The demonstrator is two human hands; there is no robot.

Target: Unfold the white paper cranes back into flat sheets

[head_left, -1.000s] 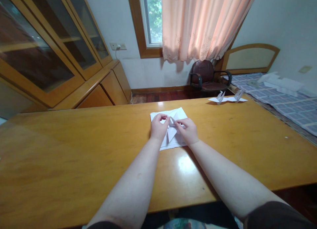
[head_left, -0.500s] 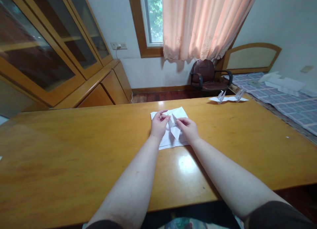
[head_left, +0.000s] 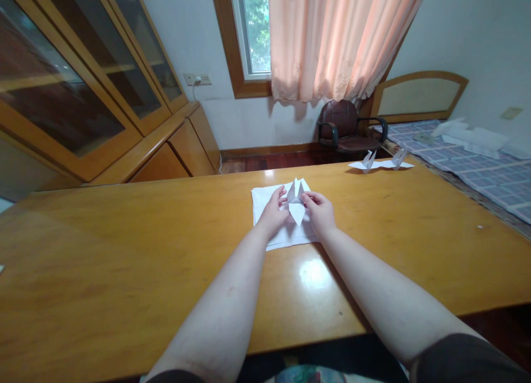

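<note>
A white folded-paper crane [head_left: 297, 210] points its broad flap toward me, with two narrow points standing up at its far side. My right hand [head_left: 320, 213] pinches its right side between thumb and fingers. At the crane's left is my left hand [head_left: 272, 211], its fingers apart and curved beside the paper. Whether the left thumb touches the paper I cannot tell. Under both hands lies a stack of white paper sheets [head_left: 261, 198], partly covered by them.
Two finished-looking paper cranes [head_left: 368, 162] stand side by side at the far right edge of the wooden table [head_left: 124, 261]. Beyond are a brown armchair [head_left: 340, 123], a bed [head_left: 464, 156] on the right and a glass-fronted cabinet [head_left: 120, 73] on the left. A tiny white scrap [head_left: 480, 226] lies at right.
The folded paper has turned so its two points stand upright and its flap faces me. My left fingers have loosened from their pinch and spread; my right hand still pinches it.
</note>
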